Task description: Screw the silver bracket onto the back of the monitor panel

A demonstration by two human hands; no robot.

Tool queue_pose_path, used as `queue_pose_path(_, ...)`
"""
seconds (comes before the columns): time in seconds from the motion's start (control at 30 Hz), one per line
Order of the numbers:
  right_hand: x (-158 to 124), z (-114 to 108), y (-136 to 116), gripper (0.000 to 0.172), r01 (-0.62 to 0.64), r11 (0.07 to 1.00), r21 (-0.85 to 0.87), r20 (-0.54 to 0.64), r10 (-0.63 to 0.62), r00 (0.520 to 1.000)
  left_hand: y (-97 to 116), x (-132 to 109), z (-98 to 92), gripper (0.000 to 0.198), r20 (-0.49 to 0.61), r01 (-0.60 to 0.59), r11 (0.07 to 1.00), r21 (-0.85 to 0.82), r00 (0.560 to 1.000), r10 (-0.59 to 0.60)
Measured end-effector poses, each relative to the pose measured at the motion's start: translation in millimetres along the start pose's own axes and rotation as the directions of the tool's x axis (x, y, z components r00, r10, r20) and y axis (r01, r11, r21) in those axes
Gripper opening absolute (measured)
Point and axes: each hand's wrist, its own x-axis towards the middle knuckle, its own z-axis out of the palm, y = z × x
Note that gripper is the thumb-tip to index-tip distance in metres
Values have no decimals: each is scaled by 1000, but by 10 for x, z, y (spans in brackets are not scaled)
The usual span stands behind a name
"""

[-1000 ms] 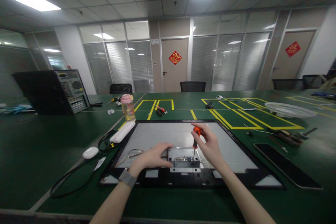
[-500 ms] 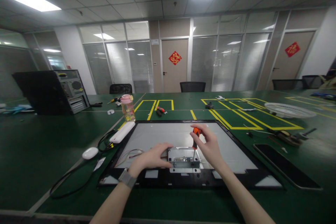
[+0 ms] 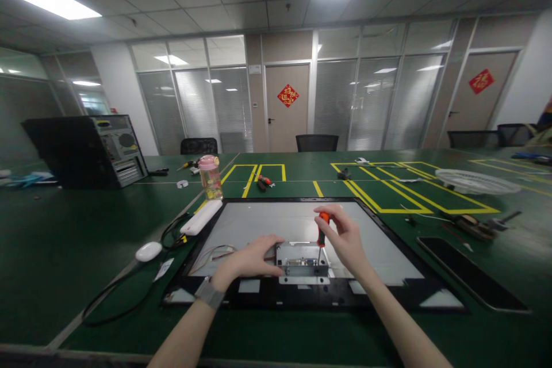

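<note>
Head view, from my remote seat: metal box (image 3: 295, 252) sits between the two hands on the near half of the flat panel (image 3: 263, 218), which lies on the green surface (image 3: 345, 336). My left hand (image 3: 254, 259) is at the box's left end, thumb and fingers spread wide to hold it by the near and far corners. My right hand (image 3: 345, 240), above the box's right end, has fingers and thumb closed around the orange-and-black screwdriver (image 3: 321, 232), shaft pointing down into the box, near upright.
</note>
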Motion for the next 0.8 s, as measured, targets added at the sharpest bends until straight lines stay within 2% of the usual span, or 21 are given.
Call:
queue_pose_path(0.1, 30, -9, -11, 14, -23, 997, 69, 0, 23, 1000, -5, 5, 3, 77, 2, -11, 1000, 4, 1000, 11)
queue_pose_path(0.3, 35, -31, 38, 24, -209, 952, 222, 72, 198, 978, -6, 2, -7, 77, 6, -12, 1000, -1, 1000, 12)
queue_pose_path(0.5, 29, 10, 3, 24, -235, 874, 426, 144, 191, 971, -1, 3, -10, 77, 1, -20, 1000, -11, 1000, 20)
queue_pose_path(0.67, 38, -13, -24, 24, -188, 917, 352, 97, 164, 982, 7, 1, -13, 77, 8, -19, 1000, -8, 1000, 19)
queue_pose_path(0.8, 28, -36, 41, 20, -214, 916, 340, 93, 193, 977, 3, -1, -9, 78, 5, -11, 1000, -6, 1000, 11)
